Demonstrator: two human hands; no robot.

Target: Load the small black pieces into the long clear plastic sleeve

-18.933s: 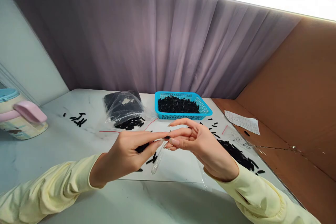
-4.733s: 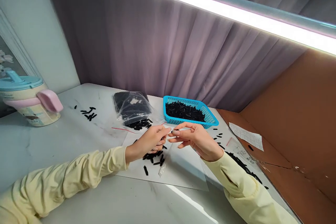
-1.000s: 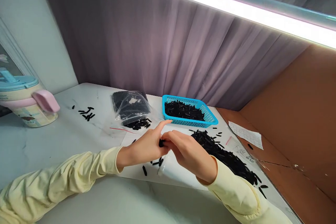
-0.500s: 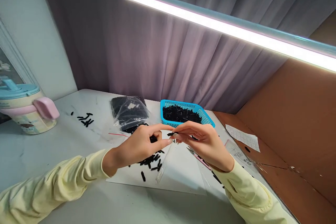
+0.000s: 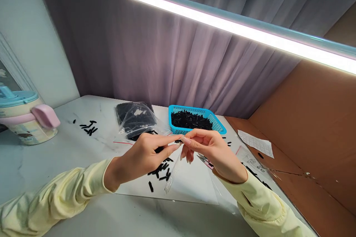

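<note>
My left hand (image 5: 150, 152) and my right hand (image 5: 207, 146) meet fingertip to fingertip above a white sheet (image 5: 191, 185). Between them is a small black strip-like piece (image 5: 178, 141), mostly covered by the fingers. Left thumb and index finger pinch it from one side; right thumb and index finger close on its other end. Beneath the left hand lies a loose pile of similar black pieces (image 5: 161, 168). Under the right hand, small scissors-like snips (image 5: 204, 160) with a pink handle are partly hidden. A narrow clear plastic strip (image 5: 171, 177) lies on the sheet.
A blue basket (image 5: 219, 127) of black pieces stands at the back, beside a clear bag (image 5: 136, 118) of dark contents. A lidded cup (image 5: 36, 122) with a pink handle is at left. Printed paper (image 5: 256, 143) and a small plastic bag (image 5: 250, 159) lie right. A lit tube lamp (image 5: 236, 31) hangs above.
The right fingers have shifted over the black piece, now covering more of it, and the other right fingers have curled down. The view has shifted slightly.
</note>
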